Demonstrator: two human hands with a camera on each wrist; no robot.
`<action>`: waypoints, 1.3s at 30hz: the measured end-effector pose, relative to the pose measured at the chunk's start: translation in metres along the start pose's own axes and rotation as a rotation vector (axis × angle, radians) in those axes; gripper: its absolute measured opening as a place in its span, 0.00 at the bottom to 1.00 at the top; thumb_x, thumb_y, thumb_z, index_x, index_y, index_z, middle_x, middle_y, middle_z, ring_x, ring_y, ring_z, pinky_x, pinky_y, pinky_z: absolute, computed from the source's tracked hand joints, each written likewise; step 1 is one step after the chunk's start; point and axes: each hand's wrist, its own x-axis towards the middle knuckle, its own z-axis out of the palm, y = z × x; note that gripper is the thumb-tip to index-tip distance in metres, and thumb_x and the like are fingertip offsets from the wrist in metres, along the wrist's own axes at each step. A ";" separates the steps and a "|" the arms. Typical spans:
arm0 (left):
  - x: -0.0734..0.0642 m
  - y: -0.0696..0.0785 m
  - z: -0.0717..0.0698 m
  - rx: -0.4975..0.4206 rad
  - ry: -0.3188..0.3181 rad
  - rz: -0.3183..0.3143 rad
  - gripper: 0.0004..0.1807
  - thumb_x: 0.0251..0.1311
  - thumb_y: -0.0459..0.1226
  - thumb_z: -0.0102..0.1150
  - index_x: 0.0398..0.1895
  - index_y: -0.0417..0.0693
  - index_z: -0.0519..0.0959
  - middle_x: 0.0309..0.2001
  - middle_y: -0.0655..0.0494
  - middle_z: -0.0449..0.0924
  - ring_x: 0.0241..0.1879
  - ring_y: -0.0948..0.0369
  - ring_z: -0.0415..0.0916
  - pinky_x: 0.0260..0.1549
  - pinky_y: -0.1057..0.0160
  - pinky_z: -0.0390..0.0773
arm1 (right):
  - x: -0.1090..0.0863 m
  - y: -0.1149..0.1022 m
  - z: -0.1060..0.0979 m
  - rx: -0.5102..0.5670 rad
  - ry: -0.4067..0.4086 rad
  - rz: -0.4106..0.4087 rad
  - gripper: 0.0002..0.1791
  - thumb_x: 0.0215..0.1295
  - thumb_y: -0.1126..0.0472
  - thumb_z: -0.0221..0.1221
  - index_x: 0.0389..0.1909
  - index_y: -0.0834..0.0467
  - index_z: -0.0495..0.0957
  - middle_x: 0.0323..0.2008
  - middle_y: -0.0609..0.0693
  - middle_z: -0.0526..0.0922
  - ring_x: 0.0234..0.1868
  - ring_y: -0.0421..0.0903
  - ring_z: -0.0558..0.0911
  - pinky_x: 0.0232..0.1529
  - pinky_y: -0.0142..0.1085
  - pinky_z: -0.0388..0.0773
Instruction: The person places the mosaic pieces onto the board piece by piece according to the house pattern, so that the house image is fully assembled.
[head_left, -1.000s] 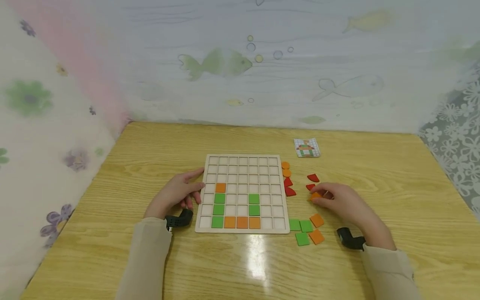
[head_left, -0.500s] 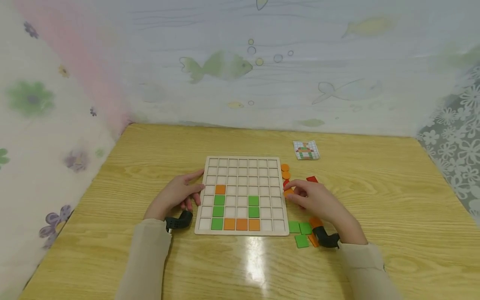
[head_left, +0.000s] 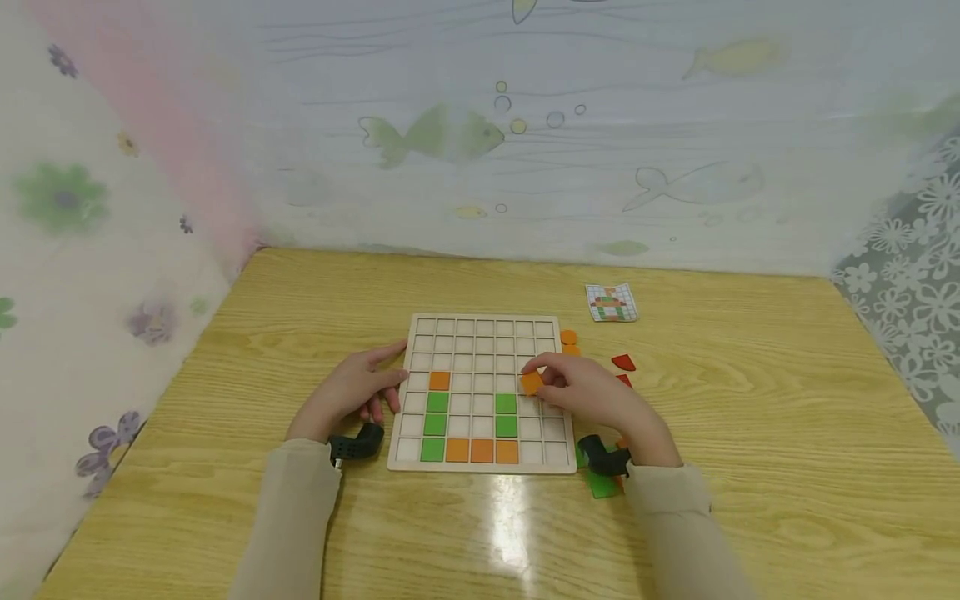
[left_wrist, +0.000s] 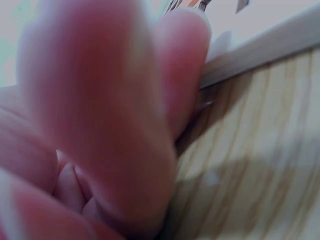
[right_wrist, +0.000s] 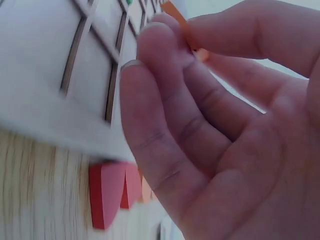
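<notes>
A pale wooden grid board (head_left: 480,468) lies flat on the table, with green and orange square tiles set in some cells. Over its right half, my right hand (head_left: 596,392) pinches an orange square tile (head_left: 532,382) between thumb and fingertips, beside the column with two green tiles (head_left: 506,415). The right wrist view shows that tile (right_wrist: 176,17) edge-on, the other fingers bent beneath it. My left hand (head_left: 356,385) rests at the board's left edge, thumb and forefinger touching the rim, fingers relaxed. Close up in the left wrist view, its fingers (left_wrist: 100,100) meet the board's side (left_wrist: 260,52).
Orange discs (head_left: 569,337) lie along the board's right edge. Red quarter-round pieces (head_left: 623,362) are farther right. Green tiles (head_left: 602,485) sit partly hidden under the right wrist. A small printed pattern card (head_left: 612,302) lies behind, near the patterned back wall (head_left: 420,208).
My right hand has carried the orange square tile leftward from beside the red pieces to above the board's right half. My left hand has stayed at the board's left edge.
</notes>
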 end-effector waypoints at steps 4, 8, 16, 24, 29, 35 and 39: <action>0.000 -0.001 0.000 0.005 0.002 -0.006 0.30 0.59 0.48 0.53 0.65 0.73 0.55 0.22 0.41 0.78 0.10 0.56 0.70 0.08 0.65 0.68 | 0.007 -0.007 0.004 0.025 -0.025 -0.003 0.13 0.61 0.60 0.54 0.47 0.46 0.74 0.32 0.43 0.76 0.31 0.41 0.74 0.34 0.35 0.72; 0.002 -0.001 -0.001 0.008 0.006 -0.014 0.30 0.59 0.48 0.53 0.64 0.74 0.56 0.22 0.41 0.78 0.10 0.55 0.70 0.08 0.65 0.68 | 0.014 -0.011 0.007 0.049 -0.033 -0.003 0.14 0.60 0.60 0.54 0.47 0.45 0.74 0.32 0.42 0.77 0.32 0.41 0.74 0.35 0.35 0.71; 0.002 -0.002 -0.001 -0.001 0.012 -0.008 0.30 0.58 0.49 0.54 0.64 0.75 0.56 0.22 0.41 0.78 0.10 0.55 0.70 0.08 0.64 0.68 | 0.028 -0.015 0.010 0.093 -0.035 -0.043 0.15 0.58 0.58 0.58 0.47 0.48 0.75 0.33 0.44 0.76 0.35 0.42 0.73 0.38 0.36 0.70; 0.001 -0.001 -0.001 -0.011 0.008 -0.001 0.30 0.58 0.48 0.54 0.64 0.73 0.57 0.22 0.41 0.78 0.10 0.55 0.70 0.08 0.64 0.69 | 0.041 -0.023 0.019 0.122 -0.040 -0.040 0.15 0.56 0.60 0.58 0.46 0.49 0.77 0.35 0.44 0.76 0.36 0.42 0.72 0.40 0.35 0.69; 0.000 -0.001 -0.001 -0.004 0.007 0.003 0.30 0.58 0.48 0.54 0.64 0.73 0.57 0.22 0.41 0.78 0.10 0.55 0.71 0.08 0.64 0.69 | 0.048 -0.029 0.028 0.141 -0.041 -0.048 0.15 0.57 0.61 0.58 0.46 0.50 0.75 0.33 0.45 0.75 0.34 0.43 0.73 0.37 0.35 0.70; 0.000 0.000 0.000 0.006 0.009 0.002 0.30 0.58 0.48 0.54 0.64 0.73 0.57 0.22 0.41 0.78 0.10 0.54 0.71 0.09 0.63 0.69 | 0.052 -0.034 0.038 0.123 -0.001 -0.013 0.12 0.56 0.61 0.59 0.42 0.50 0.74 0.31 0.43 0.76 0.32 0.42 0.73 0.36 0.35 0.70; 0.000 0.000 -0.001 0.019 0.011 -0.001 0.31 0.59 0.48 0.53 0.64 0.73 0.56 0.21 0.42 0.78 0.11 0.54 0.71 0.09 0.63 0.69 | 0.054 -0.035 0.041 0.106 0.006 0.002 0.12 0.57 0.61 0.58 0.42 0.49 0.75 0.32 0.42 0.76 0.33 0.41 0.73 0.37 0.35 0.70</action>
